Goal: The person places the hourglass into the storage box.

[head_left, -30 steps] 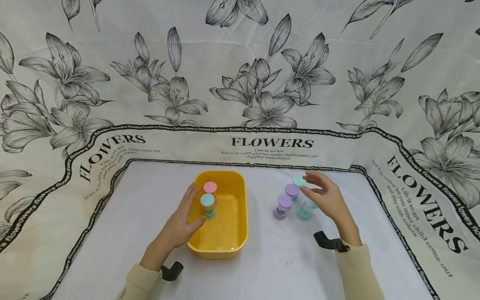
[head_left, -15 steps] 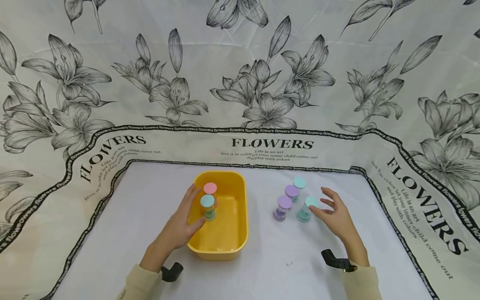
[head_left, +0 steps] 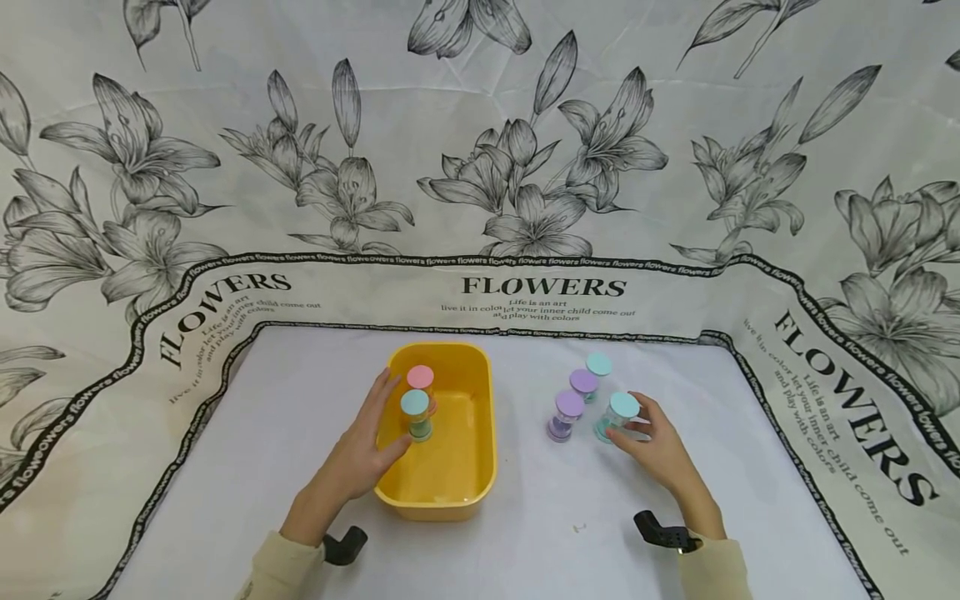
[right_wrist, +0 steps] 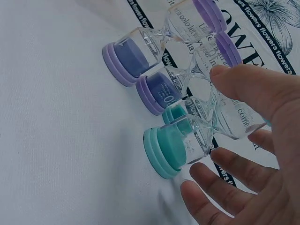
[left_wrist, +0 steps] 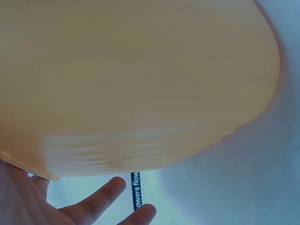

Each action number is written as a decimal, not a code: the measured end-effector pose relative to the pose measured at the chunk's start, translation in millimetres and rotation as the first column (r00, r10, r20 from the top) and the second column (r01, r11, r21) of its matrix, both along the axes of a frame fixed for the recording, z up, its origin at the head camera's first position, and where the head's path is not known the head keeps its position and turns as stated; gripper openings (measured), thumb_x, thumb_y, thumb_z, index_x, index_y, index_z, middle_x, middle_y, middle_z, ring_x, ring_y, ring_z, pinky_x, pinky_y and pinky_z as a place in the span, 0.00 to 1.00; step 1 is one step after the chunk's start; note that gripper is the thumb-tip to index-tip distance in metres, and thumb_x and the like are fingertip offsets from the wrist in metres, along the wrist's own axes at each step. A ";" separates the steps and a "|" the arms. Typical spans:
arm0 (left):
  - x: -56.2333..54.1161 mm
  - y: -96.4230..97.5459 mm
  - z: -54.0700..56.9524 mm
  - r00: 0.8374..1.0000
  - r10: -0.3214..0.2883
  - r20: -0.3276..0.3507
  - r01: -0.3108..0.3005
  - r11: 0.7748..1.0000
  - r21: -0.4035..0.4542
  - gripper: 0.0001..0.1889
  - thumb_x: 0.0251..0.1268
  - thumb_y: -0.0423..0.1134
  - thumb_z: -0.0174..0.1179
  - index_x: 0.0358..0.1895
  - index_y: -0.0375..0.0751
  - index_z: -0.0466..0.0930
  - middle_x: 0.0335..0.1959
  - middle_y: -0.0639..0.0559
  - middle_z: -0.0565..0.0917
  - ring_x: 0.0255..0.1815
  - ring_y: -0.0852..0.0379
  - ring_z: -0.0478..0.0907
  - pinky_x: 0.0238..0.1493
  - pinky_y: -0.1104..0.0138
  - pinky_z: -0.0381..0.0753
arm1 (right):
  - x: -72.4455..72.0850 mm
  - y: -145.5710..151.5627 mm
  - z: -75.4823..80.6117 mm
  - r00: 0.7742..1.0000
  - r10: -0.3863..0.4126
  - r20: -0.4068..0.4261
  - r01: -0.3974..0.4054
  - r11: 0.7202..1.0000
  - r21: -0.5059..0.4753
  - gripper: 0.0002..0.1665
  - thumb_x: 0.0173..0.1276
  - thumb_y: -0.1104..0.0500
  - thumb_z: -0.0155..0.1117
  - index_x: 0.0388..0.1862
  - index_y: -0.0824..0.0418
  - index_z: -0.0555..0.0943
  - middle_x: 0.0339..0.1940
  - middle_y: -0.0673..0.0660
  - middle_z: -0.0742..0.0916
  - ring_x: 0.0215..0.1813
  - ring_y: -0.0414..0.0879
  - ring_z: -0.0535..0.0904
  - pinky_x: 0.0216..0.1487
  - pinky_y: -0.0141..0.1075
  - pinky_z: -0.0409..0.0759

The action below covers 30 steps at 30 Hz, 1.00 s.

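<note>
My left hand (head_left: 360,446) rests at the left rim of a yellow tub (head_left: 457,492), thumb over the rim and fingers along it. Two fingers (left_wrist: 101,197) stretch out straight beside the tub wall in the left wrist view. Inside the tub stand a green hourglass (head_left: 416,425) with a blue-green cap and a pink-capped hourglass (head_left: 421,377). With thumb and fingers round its sides, my right hand (head_left: 656,442) holds a teal hourglass (right_wrist: 168,152), which leans slightly; the far fingertips are partly hidden behind it.
Left of the held hourglass stand two purple hourglasses (head_left: 568,405), (right_wrist: 126,61), one behind the other. Another teal-capped hourglass (head_left: 598,364) stands farther back. A white cloth (head_left: 540,517) covers the table, and a flower-printed cloth (head_left: 360,117) rises behind it.
My right hand has come from the back teal-capped hourglass toward me, and its fingers have closed round the front teal hourglass. My left hand has stayed at the tub.
</note>
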<state>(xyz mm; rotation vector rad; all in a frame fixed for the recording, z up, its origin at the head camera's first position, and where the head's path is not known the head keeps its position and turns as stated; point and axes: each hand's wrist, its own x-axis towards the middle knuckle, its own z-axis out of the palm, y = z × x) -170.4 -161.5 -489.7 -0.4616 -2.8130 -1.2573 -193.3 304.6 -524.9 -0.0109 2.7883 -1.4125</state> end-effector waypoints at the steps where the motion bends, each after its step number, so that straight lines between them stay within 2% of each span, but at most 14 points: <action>1: 0.1 0.1 0.0 1.000 -0.001 -0.001 0.001 1.000 0.002 0.45 0.69 0.45 0.60 0.85 0.50 0.46 0.87 0.49 0.41 0.85 0.38 0.49 0.75 0.32 0.58 | -0.1 -0.2 0.5 1.000 0.000 0.001 0.000 1.000 -0.001 0.51 0.71 0.51 0.71 0.82 0.64 0.55 0.69 0.72 0.74 0.67 0.69 0.76 0.56 0.46 0.84; 12: -0.1 0.0 0.3 1.000 0.002 0.000 -0.002 1.000 -0.016 0.45 0.69 0.48 0.59 0.85 0.51 0.45 0.87 0.50 0.40 0.85 0.38 0.48 0.74 0.31 0.59 | -0.9 -0.5 4.5 0.999 -0.024 -0.036 0.025 1.000 0.017 0.41 0.72 0.51 0.69 0.76 0.66 0.64 0.64 0.70 0.79 0.63 0.68 0.80 0.45 0.28 0.82; 23: -0.2 -0.3 -0.3 1.000 0.005 0.004 -0.005 1.000 -0.010 0.45 0.69 0.48 0.59 0.85 0.51 0.45 0.87 0.51 0.40 0.85 0.39 0.47 0.74 0.31 0.58 | -2.5 -1.3 7.1 0.996 -0.088 -0.005 0.088 0.996 0.011 0.39 0.73 0.45 0.67 0.72 0.65 0.68 0.63 0.68 0.80 0.59 0.61 0.80 0.44 0.29 0.81; 30: -0.6 0.1 -0.4 1.000 0.005 0.004 -0.005 1.000 -0.007 0.45 0.69 0.47 0.59 0.85 0.51 0.46 0.87 0.51 0.40 0.85 0.39 0.48 0.75 0.32 0.58 | -1.5 -2.4 8.3 0.995 -0.102 0.000 0.102 0.995 -0.004 0.38 0.73 0.44 0.68 0.71 0.65 0.69 0.63 0.66 0.80 0.59 0.56 0.80 0.44 0.27 0.81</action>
